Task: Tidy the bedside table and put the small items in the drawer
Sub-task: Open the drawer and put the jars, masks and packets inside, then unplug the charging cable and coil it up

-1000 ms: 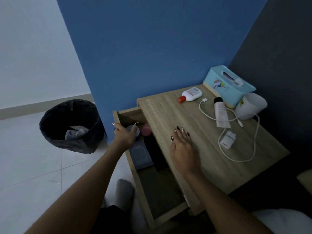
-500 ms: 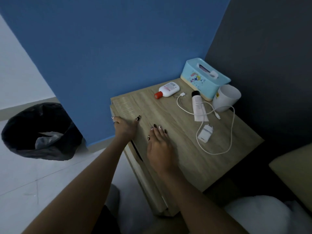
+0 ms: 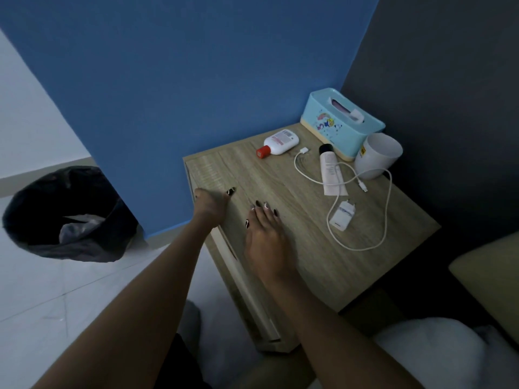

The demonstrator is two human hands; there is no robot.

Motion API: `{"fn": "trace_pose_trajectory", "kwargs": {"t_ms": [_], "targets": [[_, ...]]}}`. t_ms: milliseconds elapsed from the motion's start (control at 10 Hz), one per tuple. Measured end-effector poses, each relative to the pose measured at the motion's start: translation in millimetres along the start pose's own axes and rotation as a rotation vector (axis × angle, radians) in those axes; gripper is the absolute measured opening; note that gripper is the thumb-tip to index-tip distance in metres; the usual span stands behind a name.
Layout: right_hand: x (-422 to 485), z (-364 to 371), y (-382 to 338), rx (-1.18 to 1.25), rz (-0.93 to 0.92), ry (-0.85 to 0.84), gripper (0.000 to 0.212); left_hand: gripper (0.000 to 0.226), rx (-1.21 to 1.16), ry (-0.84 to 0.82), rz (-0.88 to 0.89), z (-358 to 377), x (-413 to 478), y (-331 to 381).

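At the near edge of the table [image 3: 323, 262], the drawer [image 3: 247, 287], open a second ago, is being pressed shut by the left hand [image 3: 209, 204], grip hidden; the right hand [image 3: 266, 242] is being laid flat. Beyond, charger [image 3: 341, 217], tube [image 3: 331, 172] and bottle [image 3: 280, 141] are being left out.

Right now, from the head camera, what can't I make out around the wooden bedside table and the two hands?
All in the head view:
1. Inside of the pale wooden drawer: hidden behind its front and the wooden bedside table top.
2. Fingers of the left hand: bent over the table edge behind the hand; grip unclear.
3. Label print on the white red-capped bottle: too small.
4. Contents of the round black bin: too dim, only something pale shows.
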State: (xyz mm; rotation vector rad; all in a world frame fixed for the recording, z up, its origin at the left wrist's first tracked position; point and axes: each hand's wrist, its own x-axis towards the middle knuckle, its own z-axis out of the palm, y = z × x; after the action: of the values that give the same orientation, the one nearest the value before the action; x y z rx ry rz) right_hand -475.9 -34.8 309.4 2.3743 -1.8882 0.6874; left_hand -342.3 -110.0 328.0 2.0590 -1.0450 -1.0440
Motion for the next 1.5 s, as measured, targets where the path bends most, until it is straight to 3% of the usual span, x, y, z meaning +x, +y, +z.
{"fn": "trace_pose_trajectory", "kwargs": {"t_ms": [500, 900, 1100, 1200, 1300, 1400, 1500], "targets": [[-6.4, 3.5, -0.5, 0.036, 0.037, -0.016, 0.041, 0.058, -0.112, -0.109, -0.143, -9.4, -5.9, 11.8], [2.4, 12.4, -3.0, 0.050, 0.005, 0.108, 0.038, 0.059, -0.122, -0.044, -0.116, -8.7, -10.4, 14.1], [0.3, 11.9, 0.9, 0.074, 0.016, 0.005, 0.037, 0.068, -0.113, -0.082, -0.114, -2.2, -5.5, 5.3], [-1.6, 6.8, -0.3, 0.147, 0.041, -0.064, 0.035, 0.079, -0.010, -0.002, -0.063, 4.6, -10.6, 9.3], [12.7, -22.5, 9.4, 0.323, 0.100, -0.038, 0.041, 0.088, 0.309, 0.104, 0.276, 16.8, -22.9, 35.1], [40.1, -63.6, 49.5, 0.263, 0.203, 0.082, 0.039, 0.070, 0.438, 0.082, 0.593, 40.4, -31.9, 77.0], [59.6, -96.5, 106.0, 0.122, 0.361, 0.193, 0.037, 0.056, 0.478, -0.048, 0.814, 75.4, -43.8, 109.4]]}}
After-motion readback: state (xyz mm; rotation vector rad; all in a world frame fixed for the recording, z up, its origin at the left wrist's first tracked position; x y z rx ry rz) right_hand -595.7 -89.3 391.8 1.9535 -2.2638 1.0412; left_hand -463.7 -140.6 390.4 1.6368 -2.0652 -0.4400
